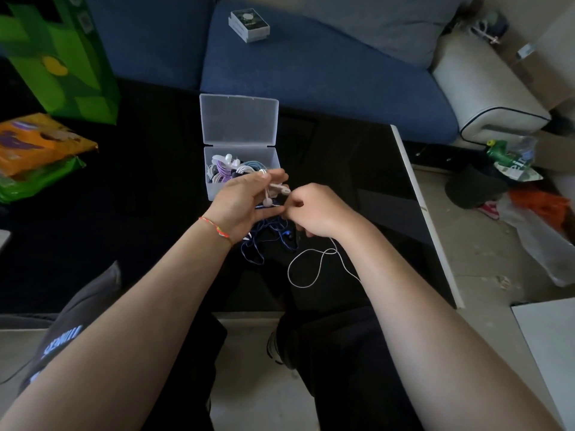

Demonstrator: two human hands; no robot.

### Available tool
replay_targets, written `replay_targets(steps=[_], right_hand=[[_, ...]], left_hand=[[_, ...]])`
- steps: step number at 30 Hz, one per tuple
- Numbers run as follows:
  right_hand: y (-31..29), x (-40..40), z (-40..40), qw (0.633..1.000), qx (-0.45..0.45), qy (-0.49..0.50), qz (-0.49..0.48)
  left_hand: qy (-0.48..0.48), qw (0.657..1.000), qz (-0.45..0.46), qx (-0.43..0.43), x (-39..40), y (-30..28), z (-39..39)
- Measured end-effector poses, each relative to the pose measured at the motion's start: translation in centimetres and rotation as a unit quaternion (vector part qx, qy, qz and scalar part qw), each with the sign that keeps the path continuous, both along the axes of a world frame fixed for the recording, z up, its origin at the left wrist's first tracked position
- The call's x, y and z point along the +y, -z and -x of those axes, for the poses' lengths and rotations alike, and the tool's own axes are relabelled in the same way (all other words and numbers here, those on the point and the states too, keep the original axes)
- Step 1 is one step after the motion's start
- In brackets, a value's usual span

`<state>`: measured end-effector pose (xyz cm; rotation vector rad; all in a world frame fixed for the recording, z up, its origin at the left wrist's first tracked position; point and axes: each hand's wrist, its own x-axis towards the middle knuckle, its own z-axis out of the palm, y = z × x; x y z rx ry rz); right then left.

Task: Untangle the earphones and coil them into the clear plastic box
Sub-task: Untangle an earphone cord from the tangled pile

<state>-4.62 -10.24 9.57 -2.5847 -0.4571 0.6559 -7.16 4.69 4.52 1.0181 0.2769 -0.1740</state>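
The clear plastic box (210, 188) stands on the black table with its lid (239, 119) flipped back; coiled white, purple and pale blue earphones (230, 170) lie inside. Just in front of the box, my left hand (241, 203) holds the buds of a white earphone (278, 189). My right hand (314, 211) pinches the same white cable (311, 265), which trails in a loop onto the table below it. A tangled blue earphone (264, 241) lies on the table under both hands.
The black table (357, 169) ends in a white edge (423, 206) on the right. Green and orange bags (46, 144) lie at the left. A blue sofa (311, 73) with a small box (249, 24) is behind. Clutter (529, 194) covers the floor at the right.
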Motion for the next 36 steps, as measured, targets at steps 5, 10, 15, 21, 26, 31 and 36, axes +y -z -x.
replay_targets(steps=[5, 10, 15, 21, 26, 31, 36], right_hand=[[-0.1, -0.4, -0.1, 0.998, -0.063, 0.028, -0.015], [0.2, -0.2, -0.2, 0.998, -0.066, -0.002, -0.026], [-0.3, -0.5, -0.4, 0.996, -0.067, -0.023, -0.047], [-0.5, -1.7, -1.6, 0.985, -0.075, 0.047, -0.149], [-0.9, -2.2, -1.5, 0.984, -0.056, 0.035, -0.166], [-0.7, -2.5, -1.8, 0.986, -0.06, 0.029, -0.152], [-0.4, -2.7, -1.9, 0.988, -0.071, 0.047, -0.129]], left_hand=[[-0.029, 0.999, 0.004, 0.04, -0.4, 0.2, -0.3], [0.001, 0.998, -0.055, 0.039, -0.6, 0.8, -0.3], [0.084, 0.982, -0.153, 0.066, -1.2, 0.2, 0.1], [0.193, 0.971, -0.132, 0.049, -1.0, 0.1, 0.2], [0.215, 0.969, -0.118, 0.016, -1.3, -0.2, 0.4], [0.234, 0.967, -0.098, -0.001, -1.1, 0.3, 0.5], [0.241, 0.968, -0.071, -0.012, -0.9, 0.6, 0.6]])
